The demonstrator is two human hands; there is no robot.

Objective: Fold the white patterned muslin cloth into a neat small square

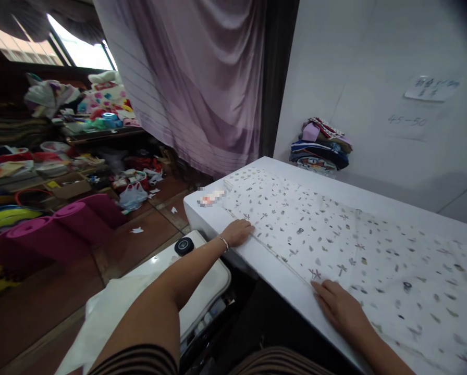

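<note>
A white cloth (296, 224) printed with small palm trees and animals lies spread on the white table (390, 192). Its near edge runs along the table's front side. My left hand (239, 233), with a bracelet at the wrist, has its fingers closed at that edge near the table's left end. Further right along the same edge, my right hand (339, 304) pinches the fabric between thumb and fingers. Both hands rest low against the tabletop. The undersides of the fingers are hidden. Beyond my left hand is a small blurred patch at the cloth's left corner.
A folded clothes pile (319, 143) stands against the wall at the table's back. Left of the table is a white cabinet top (206, 276) with a round black object (184, 246). Purple rolled mats (77, 213), a plastic bag (134, 198) and clutter cover the floor. A curtain (218, 78) hangs behind.
</note>
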